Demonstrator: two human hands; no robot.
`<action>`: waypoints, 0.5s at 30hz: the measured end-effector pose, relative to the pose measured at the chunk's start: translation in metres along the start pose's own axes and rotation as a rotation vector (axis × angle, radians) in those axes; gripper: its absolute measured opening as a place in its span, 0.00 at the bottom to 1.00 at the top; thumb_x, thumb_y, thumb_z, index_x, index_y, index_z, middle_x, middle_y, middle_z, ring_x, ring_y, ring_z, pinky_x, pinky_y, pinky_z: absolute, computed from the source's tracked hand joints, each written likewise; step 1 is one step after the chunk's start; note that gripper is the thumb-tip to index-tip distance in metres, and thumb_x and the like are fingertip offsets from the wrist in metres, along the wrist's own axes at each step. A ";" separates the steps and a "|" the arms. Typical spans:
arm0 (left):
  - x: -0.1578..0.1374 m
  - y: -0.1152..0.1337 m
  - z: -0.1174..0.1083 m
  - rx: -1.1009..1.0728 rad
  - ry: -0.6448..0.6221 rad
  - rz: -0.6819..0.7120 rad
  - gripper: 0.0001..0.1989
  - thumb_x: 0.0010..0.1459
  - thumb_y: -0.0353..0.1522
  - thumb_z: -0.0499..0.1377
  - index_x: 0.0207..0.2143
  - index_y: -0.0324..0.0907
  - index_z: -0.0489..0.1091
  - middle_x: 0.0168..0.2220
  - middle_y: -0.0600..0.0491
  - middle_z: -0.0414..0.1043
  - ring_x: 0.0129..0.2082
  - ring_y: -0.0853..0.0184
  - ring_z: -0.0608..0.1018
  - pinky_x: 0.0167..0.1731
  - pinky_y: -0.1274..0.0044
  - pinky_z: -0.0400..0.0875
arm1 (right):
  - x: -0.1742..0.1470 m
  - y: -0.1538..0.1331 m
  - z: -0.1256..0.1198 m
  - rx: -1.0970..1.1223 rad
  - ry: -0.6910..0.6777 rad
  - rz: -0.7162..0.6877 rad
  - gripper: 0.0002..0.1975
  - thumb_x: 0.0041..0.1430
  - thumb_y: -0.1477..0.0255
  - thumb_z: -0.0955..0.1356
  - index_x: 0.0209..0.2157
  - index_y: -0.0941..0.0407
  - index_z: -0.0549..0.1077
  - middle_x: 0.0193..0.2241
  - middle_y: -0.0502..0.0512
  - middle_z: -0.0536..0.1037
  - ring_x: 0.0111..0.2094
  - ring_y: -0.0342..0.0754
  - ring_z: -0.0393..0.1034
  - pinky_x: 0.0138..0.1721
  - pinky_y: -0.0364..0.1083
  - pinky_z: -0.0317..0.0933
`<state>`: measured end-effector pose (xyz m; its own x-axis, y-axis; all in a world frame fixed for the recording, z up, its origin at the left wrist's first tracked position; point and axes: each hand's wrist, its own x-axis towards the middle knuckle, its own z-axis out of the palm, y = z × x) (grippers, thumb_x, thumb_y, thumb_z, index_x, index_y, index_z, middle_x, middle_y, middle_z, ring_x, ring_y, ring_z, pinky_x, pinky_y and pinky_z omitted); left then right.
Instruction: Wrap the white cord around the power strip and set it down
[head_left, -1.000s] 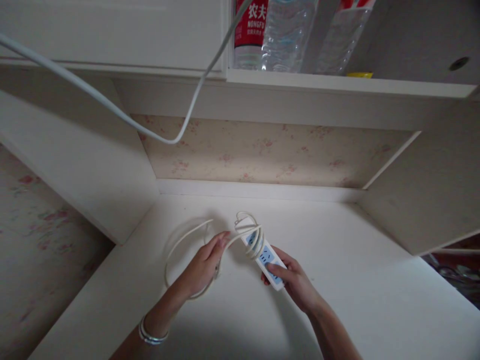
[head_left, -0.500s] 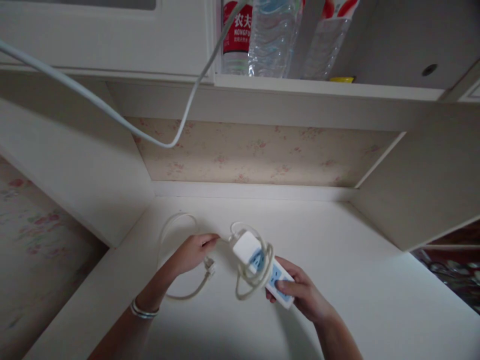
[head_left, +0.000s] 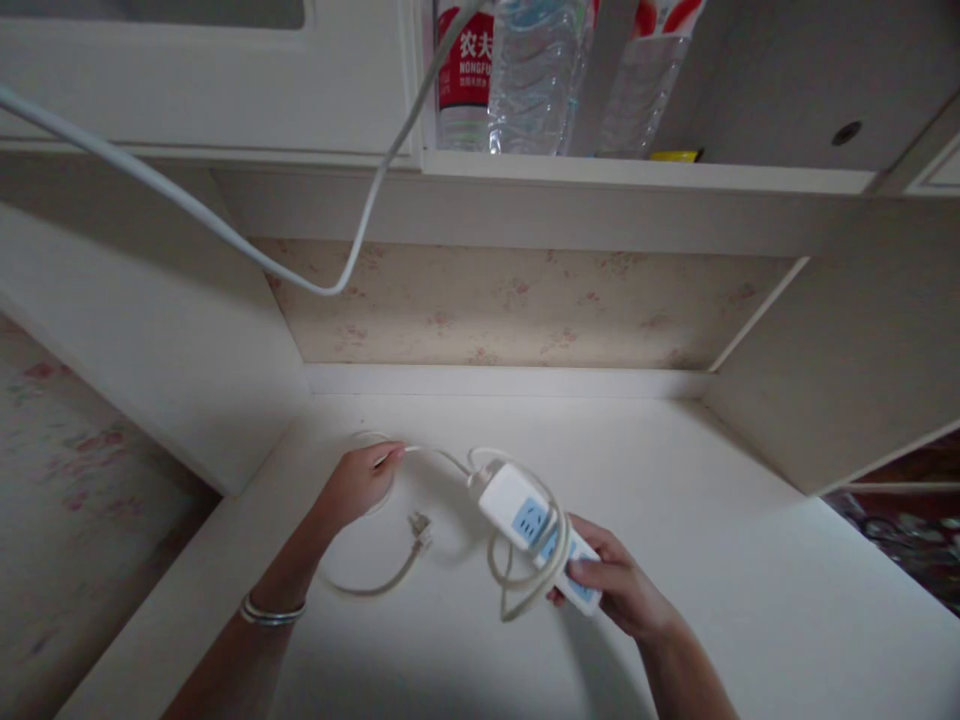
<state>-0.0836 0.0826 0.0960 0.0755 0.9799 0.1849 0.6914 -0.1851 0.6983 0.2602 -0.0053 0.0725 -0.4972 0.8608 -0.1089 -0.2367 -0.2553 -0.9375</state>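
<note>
One hand for the strip, one for the cord

Closest to me, the person's left wrist wears a silvery bracelet (head_left: 271, 613). The right hand (head_left: 621, 580) grips the near end of a white power strip (head_left: 504, 500), thumb across the socket face, fingers curled beneath. The strip is between the two hands, seemingly held off the white desk (head_left: 697, 520), its far end pointing away and leftward. Loose turns of cord (head_left: 561, 548) circle it, with slack drooping at the side. The left hand (head_left: 361, 485) pinches the cord at the fingertips, and a short span runs from there to the strip's far end. The plug (head_left: 421, 530) lies near that hand, untouched.

To work this cord well, I'd hold the strip steady, with the right thumb clear of the turns, and guide with a light left pull, sparing the joint where the cord enters. The drooping slack looks likeliest to tangle, so I'd tend to it before the plug strays through a loop.

Farther back is floral wallpaper (head_left: 487, 305); above, clear bottles (head_left: 529, 85) stand on a shelf (head_left: 645, 173)
</note>
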 end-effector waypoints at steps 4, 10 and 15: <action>-0.018 0.007 -0.008 -0.164 -0.300 0.051 0.16 0.57 0.43 0.55 0.36 0.43 0.77 0.32 0.52 0.78 0.35 0.62 0.76 0.35 0.75 0.69 | 0.012 -0.007 -0.004 -0.081 0.310 -0.076 0.17 0.53 0.64 0.70 0.43 0.58 0.73 0.28 0.53 0.73 0.28 0.45 0.67 0.30 0.43 0.61; -0.012 0.009 -0.023 -0.872 0.103 -0.118 0.16 0.54 0.41 0.61 0.39 0.40 0.72 0.15 0.65 0.47 0.13 0.79 0.50 0.14 0.84 0.46 | 0.007 -0.009 -0.001 -0.359 0.032 0.143 0.16 0.51 0.67 0.70 0.43 0.57 0.76 0.28 0.49 0.73 0.26 0.42 0.63 0.27 0.40 0.57; 0.007 -0.010 -0.018 -0.782 0.445 -0.203 0.18 0.55 0.43 0.59 0.42 0.40 0.70 0.16 0.65 0.49 0.13 0.77 0.52 0.13 0.84 0.45 | -0.006 -0.019 0.004 -0.313 -0.355 0.306 0.19 0.45 0.65 0.74 0.40 0.58 0.77 0.28 0.50 0.75 0.27 0.43 0.64 0.27 0.39 0.55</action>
<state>-0.1032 0.0898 0.1029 -0.3890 0.9100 0.1434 -0.0333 -0.1695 0.9850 0.2638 -0.0075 0.0920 -0.7674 0.5530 -0.3244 0.1951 -0.2805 -0.9398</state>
